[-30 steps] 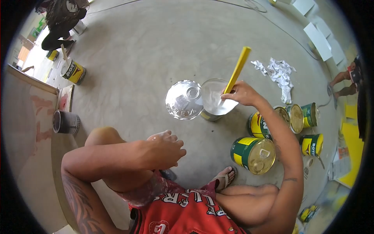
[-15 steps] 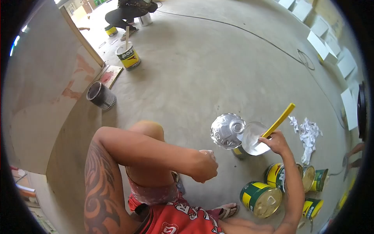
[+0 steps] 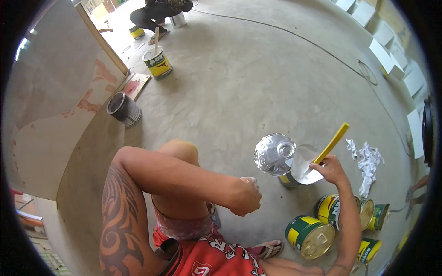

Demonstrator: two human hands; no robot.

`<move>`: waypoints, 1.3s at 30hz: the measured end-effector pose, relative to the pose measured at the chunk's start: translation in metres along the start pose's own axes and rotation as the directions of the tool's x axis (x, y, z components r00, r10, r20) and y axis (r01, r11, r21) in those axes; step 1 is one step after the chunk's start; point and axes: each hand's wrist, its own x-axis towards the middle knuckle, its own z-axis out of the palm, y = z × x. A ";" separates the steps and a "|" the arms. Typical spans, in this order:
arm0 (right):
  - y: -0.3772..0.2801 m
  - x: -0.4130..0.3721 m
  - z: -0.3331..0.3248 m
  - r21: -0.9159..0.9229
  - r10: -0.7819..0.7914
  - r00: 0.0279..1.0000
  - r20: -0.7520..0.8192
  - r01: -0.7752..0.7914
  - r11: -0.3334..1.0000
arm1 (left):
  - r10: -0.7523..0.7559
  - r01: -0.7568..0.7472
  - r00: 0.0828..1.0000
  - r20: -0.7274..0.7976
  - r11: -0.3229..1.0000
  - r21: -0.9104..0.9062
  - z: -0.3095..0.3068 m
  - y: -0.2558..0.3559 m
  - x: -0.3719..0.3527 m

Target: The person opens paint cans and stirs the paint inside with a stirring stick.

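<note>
My right hand point(image 3: 329, 169) is closed around a long yellow-handled tool point(image 3: 335, 142), whose lower end reaches down over the opening of a paint can point(image 3: 287, 179). White material shows inside the opening point(image 3: 302, 162). A shiny, jagged-edged metal lid point(image 3: 275, 154) is tilted up at the can's left side. Left of the can, my left hand point(image 3: 247, 195) is curled closed beyond my bent knee, with white smears on the fingers. Whatever it may hold is hidden.
Green-and-yellow cans point(image 3: 309, 234) lie near my right forearm. Crumpled white paper point(image 3: 368, 165) is on the floor to the right. A dark can point(image 3: 124, 109) and a can with a stick point(image 3: 159, 64) stand at left. Another person point(image 3: 154, 16) squats at the back; a cable point(image 3: 276, 25) crosses the floor.
The whole view has shifted slightly, so things appear a little farther right. My right hand keeps its hold on the yellow-handled tool at the can; my left hand stays closed.
</note>
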 end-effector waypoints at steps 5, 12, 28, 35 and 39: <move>0.006 0.012 0.015 -0.338 -0.336 0.930 -0.149 0.271 0.901 | 0.027 -0.027 0.999 -0.018 1.000 0.011 0.001 -0.003 0.002; 0.004 -0.002 0.012 0.117 -0.054 0.998 -0.016 0.056 0.992 | 0.023 -0.023 0.999 -0.026 1.000 -0.002 -0.002 -0.003 0.000; 0.007 -0.005 0.004 0.087 0.014 1.000 0.001 -0.014 0.996 | 0.014 -0.015 0.996 -0.083 1.000 -0.008 0.009 -0.004 0.008; 0.009 0.007 0.012 -0.280 -0.305 0.936 -0.175 0.249 0.927 | 0.016 -0.015 0.998 -0.061 1.000 0.018 0.007 -0.005 0.010; 0.012 0.004 0.021 -0.102 -0.421 0.895 -0.146 0.409 0.907 | 0.015 -0.015 0.997 -0.076 1.000 0.000 0.008 -0.004 0.010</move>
